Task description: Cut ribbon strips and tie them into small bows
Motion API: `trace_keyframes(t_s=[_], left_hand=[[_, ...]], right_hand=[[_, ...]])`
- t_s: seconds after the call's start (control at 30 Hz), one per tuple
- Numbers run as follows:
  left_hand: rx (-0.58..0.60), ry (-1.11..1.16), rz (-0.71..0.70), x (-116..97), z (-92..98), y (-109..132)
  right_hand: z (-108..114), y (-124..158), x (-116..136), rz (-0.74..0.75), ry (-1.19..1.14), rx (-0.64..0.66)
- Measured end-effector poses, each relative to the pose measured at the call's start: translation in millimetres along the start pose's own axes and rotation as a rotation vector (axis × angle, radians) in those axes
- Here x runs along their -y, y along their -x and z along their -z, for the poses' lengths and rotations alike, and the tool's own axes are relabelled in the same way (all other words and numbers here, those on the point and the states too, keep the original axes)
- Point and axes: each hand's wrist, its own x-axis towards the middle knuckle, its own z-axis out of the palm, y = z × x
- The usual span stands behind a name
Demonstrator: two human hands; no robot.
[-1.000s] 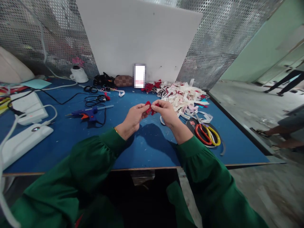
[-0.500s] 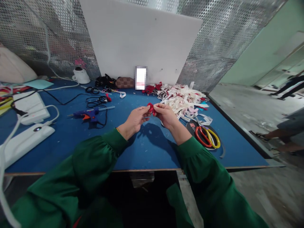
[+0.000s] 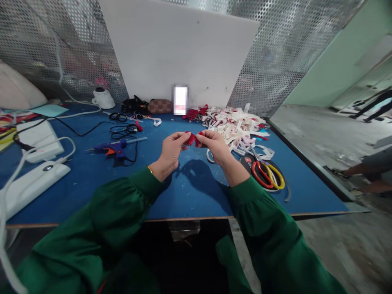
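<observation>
Above the middle of the blue table, a small piece of shiny red ribbon (image 3: 191, 139) is stretched between my two hands. My left hand (image 3: 172, 151) pinches its left end between thumb and fingertips. At the right end, the thumb and fingers of my right hand (image 3: 215, 148) are closed on the same ribbon. Folds and fingers hide part of its shape. A heap of white and red ribbon pieces (image 3: 231, 124) lies just beyond my right hand. To the left of my left hand rests a blue glue gun (image 3: 114, 149) with a glue stick in its back.
Scissors with red and yellow handles (image 3: 266, 175) lie on a black disc at the right. Power strips (image 3: 36, 183) and cables take up the left side of the table (image 3: 190, 200). A lit phone (image 3: 180, 100) leans on the white board (image 3: 180, 49). Another person's legs (image 3: 367, 169) show far right.
My hands have drawn slightly apart, and the bunched red ribbon now spreads out between them. The view has shifted a little.
</observation>
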Motion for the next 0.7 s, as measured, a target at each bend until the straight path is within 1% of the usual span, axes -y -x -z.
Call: trace_keyframes(t_s=[0.13, 0.2, 0.27, 0.33, 0.4, 0.43, 0.47, 0.53, 0.6, 0.7], left_hand=[[0.034, -0.051, 0.049, -1.2, -0.8, 2.0], [0.032, -0.090, 0.034, -0.4, -1.1, 2.0], [0.033, -0.070, 0.024, 0.3, -1.2, 1.4], [0.073, 0.011, 0.090, -0.1, -1.1, 0.5], [0.125, 0.092, 0.193, -1.3, -0.9, -0.4], [0.131, 0.114, 0.221, -1.9, -0.8, -0.8], [0.116, 0.121, 0.224, -2.4, -0.7, -1.0], [0.051, 0.111, 0.176, -2.6, -0.7, -1.1], [-0.009, 0.094, 0.138, -1.8, -0.9, -0.8], [-0.044, 0.071, 0.118, 0.1, -1.6, -0.2]], right_hand=[[-0.8, -1.6, -4.8, 0.021, 0.012, -0.030], [-1.1, -1.7, -5.9, 0.039, 0.038, -0.038], [-1.3, -1.1, -5.9, 0.054, 0.045, -0.037], [-1.6, 0.2, -5.2, 0.048, -0.005, -0.006], [-3.0, 1.6, -4.6, 0.009, -0.104, 0.031], [-4.2, 2.4, -4.4, -0.019, -0.153, 0.038], [-5.9, 3.0, -4.3, -0.043, -0.192, 0.036], [-10.0, 4.3, -4.2, -0.080, -0.213, 0.014], [-14.2, 5.3, -4.3, -0.107, -0.174, -0.001], [-17.9, 6.5, -5.7, -0.133, -0.102, 0.017]])
